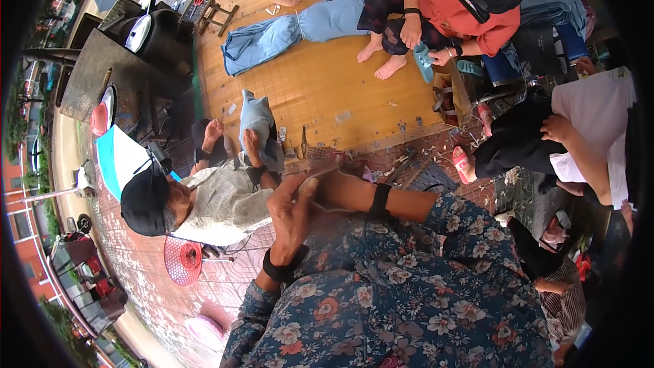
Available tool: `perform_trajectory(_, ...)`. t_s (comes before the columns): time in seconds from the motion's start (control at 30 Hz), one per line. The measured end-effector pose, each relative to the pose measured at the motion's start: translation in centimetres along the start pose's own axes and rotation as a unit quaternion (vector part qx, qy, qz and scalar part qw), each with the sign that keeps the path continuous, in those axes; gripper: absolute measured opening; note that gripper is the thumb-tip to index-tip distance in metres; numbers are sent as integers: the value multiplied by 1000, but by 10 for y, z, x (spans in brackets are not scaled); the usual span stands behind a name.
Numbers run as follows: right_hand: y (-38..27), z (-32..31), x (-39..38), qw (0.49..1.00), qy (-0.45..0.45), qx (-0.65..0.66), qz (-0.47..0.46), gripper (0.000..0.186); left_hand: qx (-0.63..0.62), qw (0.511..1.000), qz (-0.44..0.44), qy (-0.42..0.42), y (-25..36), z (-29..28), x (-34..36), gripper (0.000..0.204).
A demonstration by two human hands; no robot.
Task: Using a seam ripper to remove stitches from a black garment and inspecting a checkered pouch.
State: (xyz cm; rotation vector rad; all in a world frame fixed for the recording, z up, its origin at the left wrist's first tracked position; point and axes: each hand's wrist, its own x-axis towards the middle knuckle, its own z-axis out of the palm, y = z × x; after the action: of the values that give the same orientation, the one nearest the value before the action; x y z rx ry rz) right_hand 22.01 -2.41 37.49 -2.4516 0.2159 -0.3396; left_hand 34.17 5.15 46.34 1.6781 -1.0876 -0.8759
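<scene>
In front of my chest my two hands meet. My left hand (289,221) has its fingers bent and drawn together against the right one. Whatever they may grip is too blurred to name. My right hand (325,189) comes across from the right, smeared by motion, with its fingers mostly hidden behind the left. Black bands circle both wrists. Just beyond my hands, a seated co-worker in a black cap (146,201) has a hand on a light blue cloth bundle (255,114).
A tied blue fabric roll (293,31) lies on the yellow mat (300,99). A person in an orange shirt (436,0) sits there holding a blue shoe (423,61). More people are at the right. A pink basket (182,260) stands at the left, and a small folding stool (208,10) farther off.
</scene>
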Motion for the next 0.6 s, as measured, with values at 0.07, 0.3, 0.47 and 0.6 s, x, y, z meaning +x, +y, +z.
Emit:
perform_trajectory(0.07,2,3,2,997,8,-83,-1,42,28,998,26,-44,1,-3,3,14)
perform_trajectory(0.3,7,27,12,998,12,-16,52,36,70,988,78,-115,16,-19,17,18)
perform_trajectory(0.47,-4,16,15,995,33,2,97,36,37,989,55,-130,23,-21,22,15)
perform_trajectory(0.6,-16,29,15,987,24,-149,60,26,69,988,62,-123,-4,-33,24,14)
